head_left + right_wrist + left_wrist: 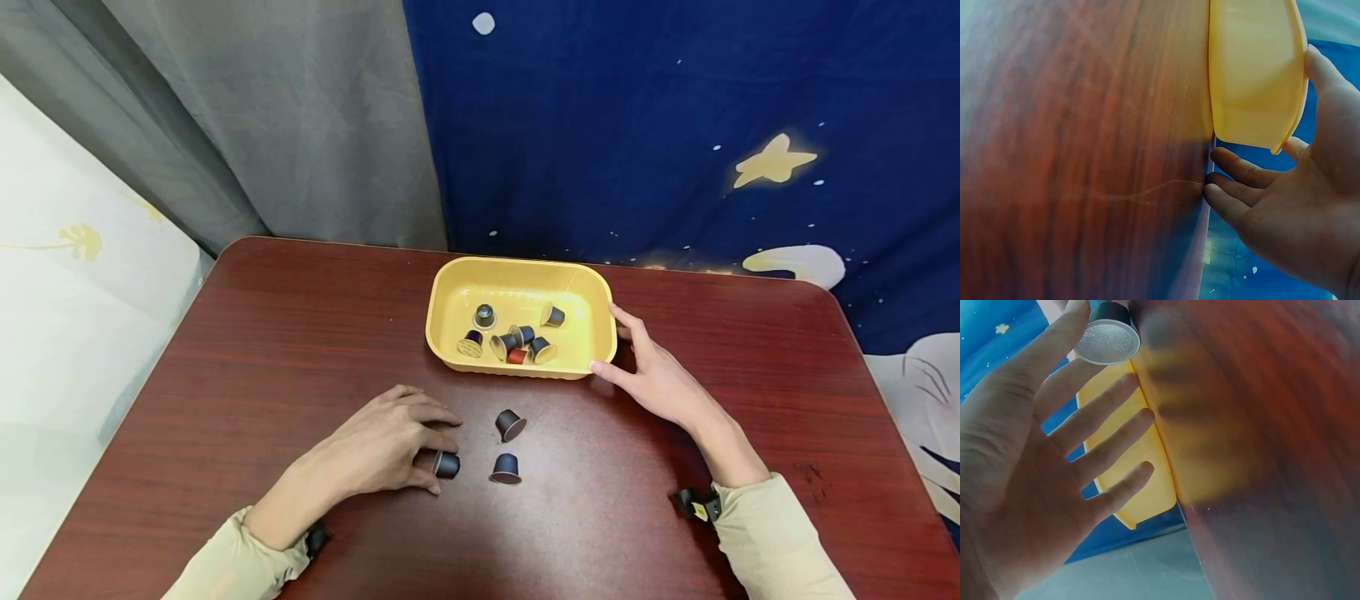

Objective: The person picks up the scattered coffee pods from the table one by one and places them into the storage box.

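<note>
Dark capsule (pixel 448 465) at your left hand (pixel 393 442), pinched by thumb and index finger, low at the table (pixel 337 333). Long axis roughly crosswise, lid (pixel 1109 342) toward your palm. Yellow tub (pixel 517 296) lies ahead and to the right, long side left-to-right, several capsules (pixel 522 335) inside. Your right hand (pixel 663 379) grips its right end, well apart from the dark capsule. Two loose capsules (pixel 506 467) just right of your left fingers. Wood-grain tabletop, slight sheen; grey curtain (pixel 322 125) and blue starry curtain (pixel 600 125) behind
</note>
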Available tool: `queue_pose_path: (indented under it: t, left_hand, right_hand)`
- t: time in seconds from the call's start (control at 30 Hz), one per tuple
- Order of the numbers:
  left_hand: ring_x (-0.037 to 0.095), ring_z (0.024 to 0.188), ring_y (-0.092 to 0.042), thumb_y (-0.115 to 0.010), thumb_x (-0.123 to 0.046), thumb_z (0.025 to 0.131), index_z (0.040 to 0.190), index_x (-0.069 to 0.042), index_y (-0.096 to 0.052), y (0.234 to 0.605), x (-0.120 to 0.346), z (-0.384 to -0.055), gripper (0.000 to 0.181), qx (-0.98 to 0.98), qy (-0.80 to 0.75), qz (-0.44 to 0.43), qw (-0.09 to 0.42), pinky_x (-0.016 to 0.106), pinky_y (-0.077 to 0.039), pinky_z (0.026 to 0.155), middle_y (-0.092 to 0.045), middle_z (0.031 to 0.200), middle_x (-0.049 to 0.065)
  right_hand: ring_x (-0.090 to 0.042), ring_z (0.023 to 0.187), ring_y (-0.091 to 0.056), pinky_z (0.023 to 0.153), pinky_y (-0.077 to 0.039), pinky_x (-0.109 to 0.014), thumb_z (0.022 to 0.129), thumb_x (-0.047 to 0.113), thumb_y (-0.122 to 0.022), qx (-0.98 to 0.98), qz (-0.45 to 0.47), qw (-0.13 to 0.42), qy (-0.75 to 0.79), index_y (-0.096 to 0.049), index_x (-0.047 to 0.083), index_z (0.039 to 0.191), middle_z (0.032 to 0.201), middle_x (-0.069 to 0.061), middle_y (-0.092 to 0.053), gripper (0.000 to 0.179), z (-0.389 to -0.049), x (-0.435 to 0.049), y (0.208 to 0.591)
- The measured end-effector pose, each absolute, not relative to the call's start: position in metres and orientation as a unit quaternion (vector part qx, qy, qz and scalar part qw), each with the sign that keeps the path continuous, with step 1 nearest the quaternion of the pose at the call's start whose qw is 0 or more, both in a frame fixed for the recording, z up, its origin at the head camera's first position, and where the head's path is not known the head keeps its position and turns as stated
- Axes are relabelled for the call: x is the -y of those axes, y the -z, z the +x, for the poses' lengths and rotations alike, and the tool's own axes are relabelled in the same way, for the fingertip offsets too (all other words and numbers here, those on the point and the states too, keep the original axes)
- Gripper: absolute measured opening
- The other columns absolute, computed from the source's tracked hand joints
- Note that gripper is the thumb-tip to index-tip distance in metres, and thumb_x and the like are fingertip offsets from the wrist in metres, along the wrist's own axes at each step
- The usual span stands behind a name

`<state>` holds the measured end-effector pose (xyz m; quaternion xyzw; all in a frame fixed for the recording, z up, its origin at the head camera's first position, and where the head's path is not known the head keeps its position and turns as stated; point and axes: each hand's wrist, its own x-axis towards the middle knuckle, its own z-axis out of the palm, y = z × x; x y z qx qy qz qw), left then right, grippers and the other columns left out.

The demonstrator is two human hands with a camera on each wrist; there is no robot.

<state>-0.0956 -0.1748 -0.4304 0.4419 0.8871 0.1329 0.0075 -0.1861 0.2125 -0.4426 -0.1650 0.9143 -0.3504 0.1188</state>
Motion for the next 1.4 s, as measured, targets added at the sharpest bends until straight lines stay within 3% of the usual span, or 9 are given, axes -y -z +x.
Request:
queue_pose_path:
  t: [0.4,0.7,1.4]
  left_hand:
    - [0.024,0.127,-0.053,-0.084,-0.057,0.066,0.100,-0.028,-0.079,0.433,0.172,-0.098,0.045,-0.879,-0.114,0.463,-0.006,0.058,-0.031,0.110,-0.067,0.126,-0.004]
    - [0.024,0.129,-0.052,-0.083,-0.058,0.068,0.101,-0.028,-0.078,0.431,0.170,-0.099,0.045,-0.880,-0.108,0.462,-0.008,0.055,-0.030,0.111,-0.065,0.128,-0.004]
    - [0.024,0.127,-0.052,-0.086,-0.049,0.072,0.106,-0.019,-0.078,0.420,0.164,-0.105,0.046,-0.857,-0.150,0.484,-0.092,0.049,-0.038,0.107,-0.066,0.124,-0.001]
  right_hand:
    - [-0.034,0.137,-0.041,0.107,-0.033,-0.059,0.093,0.048,-0.065,-0.915,-0.161,0.121,0.351,-0.008,0.031,0.160,0.146,-0.016,-0.046,0.089,-0.185,-0.213,0.442]
    - [-0.033,0.136,-0.042,0.106,-0.034,-0.059,0.093,0.048,-0.066,-0.915,-0.162,0.117,0.350,-0.008,0.031,0.160,0.145,-0.016,-0.046,0.090,-0.186,-0.212,0.443]
    - [-0.032,0.135,-0.044,0.106,-0.035,-0.058,0.093,0.048,-0.067,-0.913,-0.160,0.120,0.355,-0.009,0.031,0.160,0.145,-0.015,-0.047,0.090,-0.186,-0.211,0.441]
